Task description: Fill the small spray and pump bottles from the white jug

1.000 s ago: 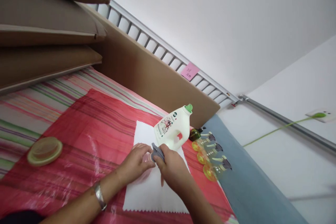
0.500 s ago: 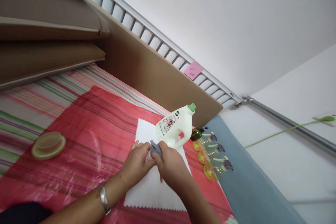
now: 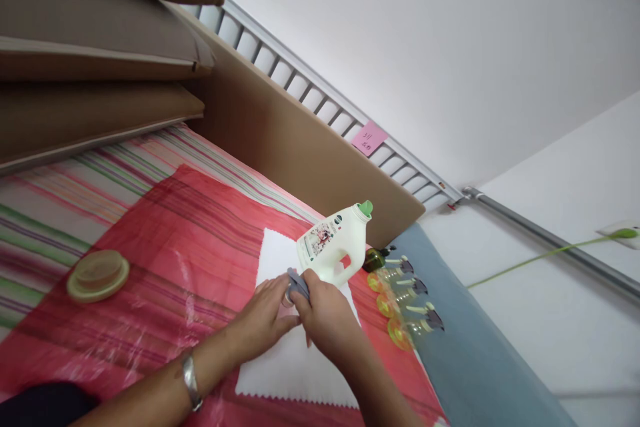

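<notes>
My right hand (image 3: 327,310) is closed round a grey spray bottle head (image 3: 299,284), which is mostly covered by the fingers. A small round, clear part shows at its left side; what is below it is hidden. My left hand (image 3: 263,313) is right beside it, with fingers stretched out and thumb apart; its fingertips are close to the round part. Both hands are over a white cloth (image 3: 300,373) with a zigzag edge. Just beyond them a white jug (image 3: 333,240) with a green cap stands on the cloth.
Several spray bottles (image 3: 400,330) with yellow bases stand at the right, next to a dark green bottle (image 3: 374,259). A round, lidded yellowish container (image 3: 99,275) sits at the left on the red plastic sheet (image 3: 200,233). Brown cushions (image 3: 100,33) and a board (image 3: 290,133) stand behind.
My left hand has loosened from around the spray head, its fingers straightening and its thumb moving down. My right hand still grips the head in about the same place.
</notes>
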{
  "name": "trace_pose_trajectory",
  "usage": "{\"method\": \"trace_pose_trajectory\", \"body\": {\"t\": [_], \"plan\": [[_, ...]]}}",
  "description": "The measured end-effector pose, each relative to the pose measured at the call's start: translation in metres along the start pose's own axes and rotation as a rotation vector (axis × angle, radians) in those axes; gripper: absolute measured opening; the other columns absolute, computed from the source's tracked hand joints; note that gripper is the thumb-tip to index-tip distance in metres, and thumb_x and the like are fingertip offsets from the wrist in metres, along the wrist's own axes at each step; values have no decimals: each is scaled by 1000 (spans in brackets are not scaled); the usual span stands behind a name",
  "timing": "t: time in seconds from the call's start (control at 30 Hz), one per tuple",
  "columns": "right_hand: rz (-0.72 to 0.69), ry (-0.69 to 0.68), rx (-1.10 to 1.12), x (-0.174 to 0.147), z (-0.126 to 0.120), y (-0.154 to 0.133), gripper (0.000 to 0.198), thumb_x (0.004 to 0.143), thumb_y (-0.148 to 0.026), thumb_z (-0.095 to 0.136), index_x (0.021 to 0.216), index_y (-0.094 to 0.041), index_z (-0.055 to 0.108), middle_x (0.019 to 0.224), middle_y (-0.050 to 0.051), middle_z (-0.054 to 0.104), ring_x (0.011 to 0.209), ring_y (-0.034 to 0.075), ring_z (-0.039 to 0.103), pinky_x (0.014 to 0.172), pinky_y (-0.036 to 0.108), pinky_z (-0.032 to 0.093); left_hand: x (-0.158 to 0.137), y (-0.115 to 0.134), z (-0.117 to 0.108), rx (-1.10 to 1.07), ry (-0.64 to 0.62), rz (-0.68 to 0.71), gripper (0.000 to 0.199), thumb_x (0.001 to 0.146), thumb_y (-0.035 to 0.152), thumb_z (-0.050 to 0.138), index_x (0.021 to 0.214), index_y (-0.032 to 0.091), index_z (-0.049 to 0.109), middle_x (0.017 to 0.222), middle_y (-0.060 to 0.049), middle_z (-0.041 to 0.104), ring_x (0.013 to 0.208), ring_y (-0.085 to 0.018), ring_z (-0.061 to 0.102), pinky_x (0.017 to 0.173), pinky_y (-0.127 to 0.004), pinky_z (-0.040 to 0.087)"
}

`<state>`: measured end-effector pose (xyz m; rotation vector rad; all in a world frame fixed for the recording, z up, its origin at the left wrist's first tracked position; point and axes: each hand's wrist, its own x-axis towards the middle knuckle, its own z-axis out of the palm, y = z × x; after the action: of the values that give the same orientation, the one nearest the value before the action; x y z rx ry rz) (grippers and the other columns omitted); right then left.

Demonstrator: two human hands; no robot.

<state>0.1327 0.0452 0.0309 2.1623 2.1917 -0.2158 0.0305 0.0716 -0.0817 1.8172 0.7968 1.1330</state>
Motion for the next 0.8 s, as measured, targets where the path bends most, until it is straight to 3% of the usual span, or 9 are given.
{"method": "trace_pose_trajectory", "body": {"t": [0.07, 0.17, 0.23, 0.33, 0.43, 0.53, 0.7, 0.8], "plan": [[-7, -4, -8, 0, 0, 1, 9, 83, -27, 42, 83, -21, 48, 70, 3, 62, 63, 18, 55, 52, 25, 23, 0, 1, -3, -4, -52, 3, 14, 82, 29, 51, 92, 21, 57, 95, -4, 64, 93, -22, 55, 88, -36, 39], [-14, -7, -11, -1, 0, 0, 9, 83, -28, 42, 84, -21, 48, 69, 3, 62, 62, 18, 55, 51, 25, 22, 1, 1, -4, 89, 58, -76, 9, 78, 30, 56, 78, 21, 56, 78, -1, 62, 82, -21, 55, 89, -39, 38], [-16, -4, -16, -1, -1, -1, 10, 83, -28, 41, 85, -21, 48, 70, 3, 62, 63, 18, 56, 51, 25, 22, 1, -1, -2, 105, 113, -84, 17, 74, 30, 60, 88, 21, 55, 88, -3, 63, 88, -22, 55, 90, -40, 37], [-6, -15, -39, -1, -3, -2, 10, 83, -28, 42, 85, -20, 48, 72, 4, 63, 64, 19, 56, 52, 25, 22, 0, -3, -1, 22, 16, -19, 26, 77, 30, 57, 101, 20, 54, 105, -6, 61, 99, -23, 53, 89, -36, 38], [-14, -22, -53, -2, -3, -2, 9, 83, -27, 42, 84, -20, 48, 70, 3, 62, 64, 18, 56, 51, 25, 22, 2, -3, -4, 5, -58, -11, 14, 82, 32, 52, 87, 21, 58, 89, -3, 64, 89, -21, 56, 85, -34, 40], [-27, -22, -55, -2, -4, -3, 9, 83, -27, 42, 85, -21, 48, 67, 2, 61, 62, 18, 55, 51, 25, 21, 3, -2, -5, 68, 28, -68, 15, 76, 35, 60, 80, 21, 58, 81, -1, 63, 84, -21, 56, 85, -36, 39], [-11, -31, -64, 1, -7, -4, 13, 84, -28, 43, 88, -19, 52, 72, 3, 63, 61, 16, 55, 51, 25, 23, -2, -13, 8, 119, 55, -180, 58, 60, 35, 74, 112, 24, 50, 109, -6, 61, 104, -28, 53, 90, -40, 37], [-22, -43, -74, 3, -14, 3, 14, 84, -28, 45, 89, -20, 55, 74, 3, 65, 65, 17, 56, 52, 25, 27, -5, -22, 15, 151, 50, -247, 59, 57, 31, 75, 110, 24, 50, 112, -6, 59, 107, -29, 52, 92, -41, 35]]}}
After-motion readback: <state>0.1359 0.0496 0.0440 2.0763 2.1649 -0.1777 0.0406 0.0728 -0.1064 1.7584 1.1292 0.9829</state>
